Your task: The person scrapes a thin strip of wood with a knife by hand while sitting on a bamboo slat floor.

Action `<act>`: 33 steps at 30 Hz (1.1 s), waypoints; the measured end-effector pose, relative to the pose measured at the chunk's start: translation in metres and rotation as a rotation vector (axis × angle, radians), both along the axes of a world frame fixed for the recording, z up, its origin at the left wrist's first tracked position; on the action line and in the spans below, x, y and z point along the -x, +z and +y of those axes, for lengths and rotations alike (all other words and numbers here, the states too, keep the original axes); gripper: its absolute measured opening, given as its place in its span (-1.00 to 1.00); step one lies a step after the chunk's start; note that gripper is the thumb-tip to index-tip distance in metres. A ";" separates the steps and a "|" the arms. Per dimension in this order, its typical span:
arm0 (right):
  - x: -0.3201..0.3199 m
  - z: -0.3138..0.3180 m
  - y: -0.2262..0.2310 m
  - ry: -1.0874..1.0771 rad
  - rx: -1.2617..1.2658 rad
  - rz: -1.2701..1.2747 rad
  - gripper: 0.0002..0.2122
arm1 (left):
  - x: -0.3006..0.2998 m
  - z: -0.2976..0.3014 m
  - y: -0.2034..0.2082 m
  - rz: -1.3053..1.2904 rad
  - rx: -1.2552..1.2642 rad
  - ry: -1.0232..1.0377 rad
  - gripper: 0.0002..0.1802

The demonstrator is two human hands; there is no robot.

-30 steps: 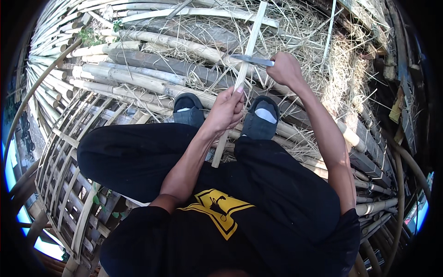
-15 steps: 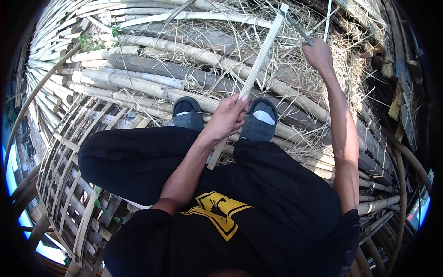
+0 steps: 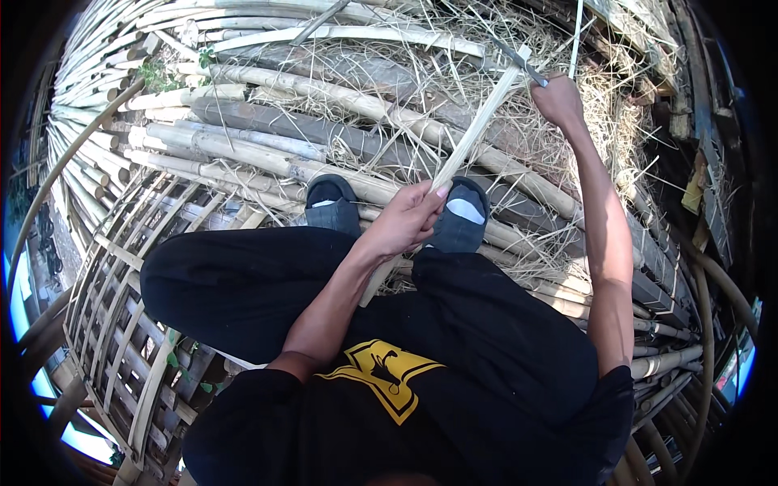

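Left of the pale bamboo strip [image 3: 480, 128], a bamboo lattice [image 3: 130, 312] adjoins ground laid with bamboo poles [image 3: 324, 91]. The left hand's [image 3: 403, 220] fingers are wrapped round the strip over its lower part; near its upper end, the right hand's [image 3: 557, 99] fingers clasp a knife [image 3: 520, 61], blade contact unclear. Right of the strip lie sunlit straw [image 3: 606, 134] and dark timber [image 3: 698, 89].

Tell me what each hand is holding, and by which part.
The left hand grips a pale strip between its middle and its near end. The right hand holds a knife by its handle, mostly hidden in the fist.
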State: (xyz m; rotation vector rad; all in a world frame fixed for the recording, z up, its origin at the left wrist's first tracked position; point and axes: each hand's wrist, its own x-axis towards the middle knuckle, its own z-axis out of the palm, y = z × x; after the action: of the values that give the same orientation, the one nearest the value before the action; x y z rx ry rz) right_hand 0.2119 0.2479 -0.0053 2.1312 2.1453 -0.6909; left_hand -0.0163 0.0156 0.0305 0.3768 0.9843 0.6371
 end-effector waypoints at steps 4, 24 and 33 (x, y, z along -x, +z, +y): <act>-0.073 0.047 -0.027 -0.228 -0.121 0.014 -0.60 | -0.003 -0.004 -0.003 -0.011 -0.110 -0.078 -0.67; 0.027 -0.047 0.007 0.183 0.100 0.067 -0.74 | -0.003 -0.004 -0.010 0.072 -0.060 0.040 -0.59; -0.097 0.022 0.018 -0.278 -0.203 0.142 -0.60 | -0.001 -0.002 -0.026 0.446 -0.399 0.126 -0.59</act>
State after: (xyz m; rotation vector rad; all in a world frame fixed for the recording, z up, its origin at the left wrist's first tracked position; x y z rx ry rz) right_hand 0.3087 0.2697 0.0123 2.5964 2.0866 -0.6880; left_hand -0.0156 0.0135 0.0042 0.8395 1.3124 0.8890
